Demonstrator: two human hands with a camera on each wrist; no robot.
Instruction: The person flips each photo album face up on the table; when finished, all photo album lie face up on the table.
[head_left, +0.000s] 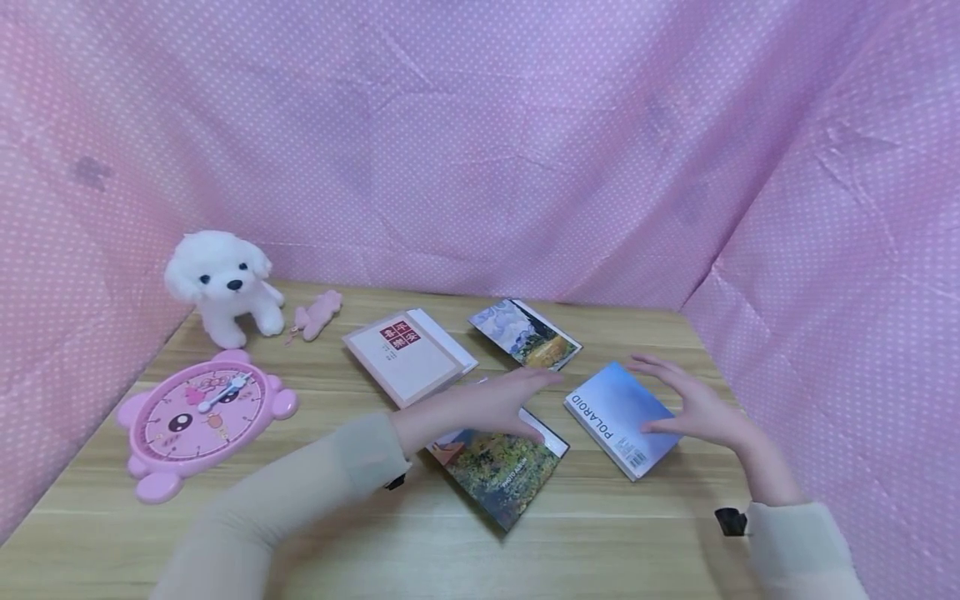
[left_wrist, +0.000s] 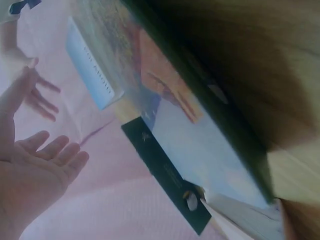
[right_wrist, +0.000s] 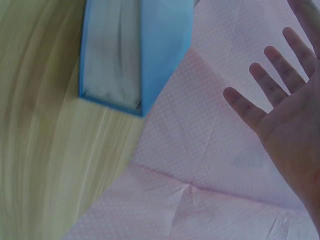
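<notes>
My left hand (head_left: 491, 406) hovers over a photo album (head_left: 504, 477) with a painted garden cover, its fingers stretched and holding nothing. The album's cover and dark edge fill much of the left wrist view. On the right, a blue-white POLAROID album (head_left: 622, 417) lies at an angle. My right hand (head_left: 701, 408) is spread beside and above its right edge, thumb over the cover. In the right wrist view, that hand's fingers stand apart from the blue album (right_wrist: 167, 45), whose page edges show.
Behind these lie a cream album (head_left: 408, 358) with red characters and another painted-cover album (head_left: 525, 333). At left are a pink clock (head_left: 202, 412), a white plush dog (head_left: 225, 283) and a small pink item (head_left: 321, 315). Pink dotted cloth (head_left: 480, 167) borders the table.
</notes>
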